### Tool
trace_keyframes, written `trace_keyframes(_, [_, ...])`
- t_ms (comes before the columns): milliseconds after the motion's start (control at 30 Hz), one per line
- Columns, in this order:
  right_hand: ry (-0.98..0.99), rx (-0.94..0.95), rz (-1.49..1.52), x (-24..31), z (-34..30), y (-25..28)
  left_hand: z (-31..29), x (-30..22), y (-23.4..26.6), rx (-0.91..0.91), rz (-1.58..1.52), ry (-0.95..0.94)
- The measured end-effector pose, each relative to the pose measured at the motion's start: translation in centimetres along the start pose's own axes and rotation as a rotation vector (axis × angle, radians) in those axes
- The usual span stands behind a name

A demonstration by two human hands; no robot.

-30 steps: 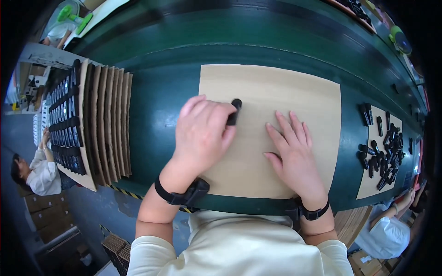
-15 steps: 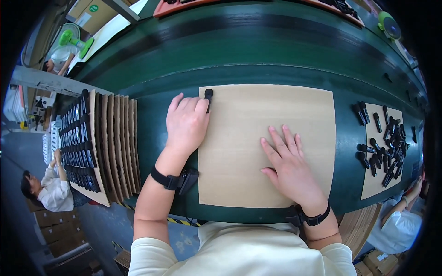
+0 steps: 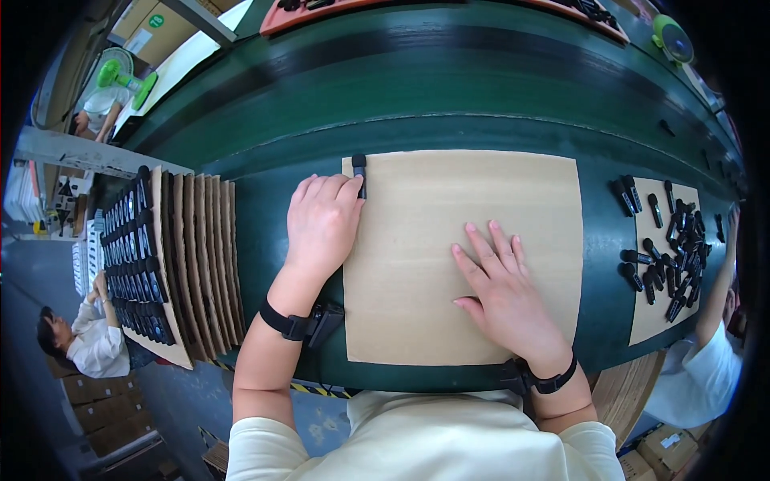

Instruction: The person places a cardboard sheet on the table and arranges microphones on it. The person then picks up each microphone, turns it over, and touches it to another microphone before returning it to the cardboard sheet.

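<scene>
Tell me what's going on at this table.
The person's left hand has its fingers on a black microphone at the far left corner of a cardboard sheet. The right hand lies open on that sheet. To the right, loose microphones lie jumbled; to the left stands a cardboard stack.

Can make out pale characters on a round green sticker [image 3: 156, 22], stuck to a box [image 3: 164, 40] at the upper left; can spot a white label [image 3: 139, 40] on that same box, near the sticker, but cannot read a word of it; likewise cannot read the pale label [image 3: 670, 440] on a lower-right box [image 3: 670, 458]; can also see yellow-and-black stripes [image 3: 321, 390] along the near edge of the counter [image 3: 261, 232]
</scene>
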State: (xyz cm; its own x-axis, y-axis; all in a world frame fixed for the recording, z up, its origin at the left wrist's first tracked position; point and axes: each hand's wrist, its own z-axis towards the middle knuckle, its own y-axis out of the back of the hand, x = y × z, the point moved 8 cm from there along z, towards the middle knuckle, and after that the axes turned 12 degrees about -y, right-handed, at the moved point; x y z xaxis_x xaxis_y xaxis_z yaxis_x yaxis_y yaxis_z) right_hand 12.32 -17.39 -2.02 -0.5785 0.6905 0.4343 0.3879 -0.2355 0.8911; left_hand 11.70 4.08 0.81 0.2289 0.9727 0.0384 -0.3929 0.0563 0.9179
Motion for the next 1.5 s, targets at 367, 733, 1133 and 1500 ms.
trace_keyframes(367, [-0.081,-0.086,0.006,-1.2,-0.4,0.5,-0.2,-7.7,4.9,-0.035,-0.433,0.092])
trace_keyframes(733, [-0.058,-0.447,0.025,-6.6,-2.4,9.4,-1.1,-13.1,1.0,0.24,-0.429,0.003])
trace_keyframes(1133, [-0.453,-0.574,-0.412,-23.9,-1.6,14.9,-0.2,-12.8,4.5,0.087,-0.724,-0.033])
trace_keyframes(1500, [-0.116,-0.32,0.371,-6.7,-1.3,10.8,0.1,-11.0,5.0,-0.162,-0.883,0.075])
